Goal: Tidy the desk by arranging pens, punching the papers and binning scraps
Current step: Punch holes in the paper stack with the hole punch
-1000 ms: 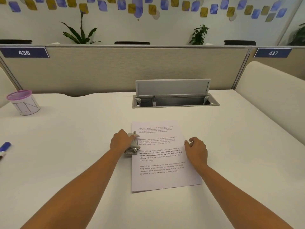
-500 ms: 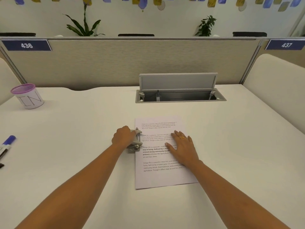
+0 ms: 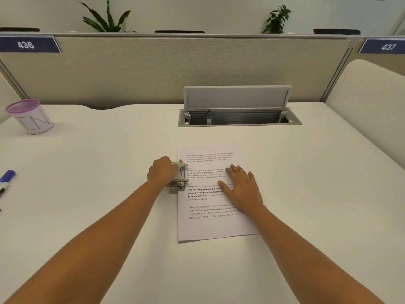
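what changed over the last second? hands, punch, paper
The right hand moved left from the right edge of the papers onto the middle of the top sheet, where it now lies flat with fingers spread. The left hand stays curled over the hole punch at the papers' left edge. The papers, cup and marker have not moved.

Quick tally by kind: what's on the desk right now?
Paper stack: 1
Hole punch: 1
Pen cup: 1
Blue-capped marker: 1, lying at the left edge of the view, which may hide others
Total: 4
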`<state>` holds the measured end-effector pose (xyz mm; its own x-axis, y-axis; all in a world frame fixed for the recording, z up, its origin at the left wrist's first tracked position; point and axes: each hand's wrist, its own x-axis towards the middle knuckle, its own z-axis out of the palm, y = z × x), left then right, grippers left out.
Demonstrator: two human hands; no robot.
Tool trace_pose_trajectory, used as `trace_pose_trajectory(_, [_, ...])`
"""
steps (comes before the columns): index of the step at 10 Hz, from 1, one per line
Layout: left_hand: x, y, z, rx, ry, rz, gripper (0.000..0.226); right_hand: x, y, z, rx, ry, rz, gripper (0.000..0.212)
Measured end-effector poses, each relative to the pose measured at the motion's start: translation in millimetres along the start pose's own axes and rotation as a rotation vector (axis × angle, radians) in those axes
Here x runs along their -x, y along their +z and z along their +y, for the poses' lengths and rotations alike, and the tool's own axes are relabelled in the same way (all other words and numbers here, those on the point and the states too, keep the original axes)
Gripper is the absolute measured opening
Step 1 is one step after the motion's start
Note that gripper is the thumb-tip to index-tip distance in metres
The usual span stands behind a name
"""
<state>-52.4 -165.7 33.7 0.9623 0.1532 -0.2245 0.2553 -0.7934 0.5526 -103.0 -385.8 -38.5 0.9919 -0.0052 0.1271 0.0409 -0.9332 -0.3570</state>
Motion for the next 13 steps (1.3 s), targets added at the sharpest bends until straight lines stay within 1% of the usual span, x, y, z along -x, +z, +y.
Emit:
trace_pose_trajectory(1, [-1, 1, 0, -0.024, -0.004, 0.006, 0.033, 1, 0, 1, 0.012, 0.001, 0.008, 0.06])
trace_pose_trajectory(3, [-4, 1, -4, 0.019, -0.006, -0.002, 0.034, 1, 0, 0, 0.018, 0.0, 0.013, 0.059])
trace_pose_trajectory(4, [-5, 2, -4, -0.108, 0.018, 0.09, 0.038, 1, 0, -1, 0.012, 0.0, 0.018, 0.059])
trace_pose_trajectory(5, [-8, 8, -1, -0.213, 0.114, 0.23, 0.046, 2, -1, -1, 0.016, 0.001, 0.018, 0.059])
trace_pose_trajectory(6, [-17, 11, 4, -0.222, 0.173, 0.238, 0.05, 2, -1, -1, 0.013, 0.0, 0.02, 0.059])
trace_pose_trajectory(7, [-26, 17, 4, -0.308, 0.192, 0.148, 0.055, 2, -1, -1, 0.008, 0.0, 0.022, 0.058])
trace_pose_trajectory(8, [-31, 23, 1, -0.379, 0.175, 0.059, 0.056, 2, -1, -1, 0.019, 0.0, 0.024, 0.058])
trace_pose_trajectory(9, [-35, 26, -2, -0.405, 0.202, 0.057, 0.053, 2, -1, -2, 0.025, -0.003, 0.031, 0.058])
trace_pose_trajectory(13, [-37, 36, -16, -0.322, 0.226, 0.096, 0.047, 3, -1, -3, 0.028, 0.001, 0.048, 0.057])
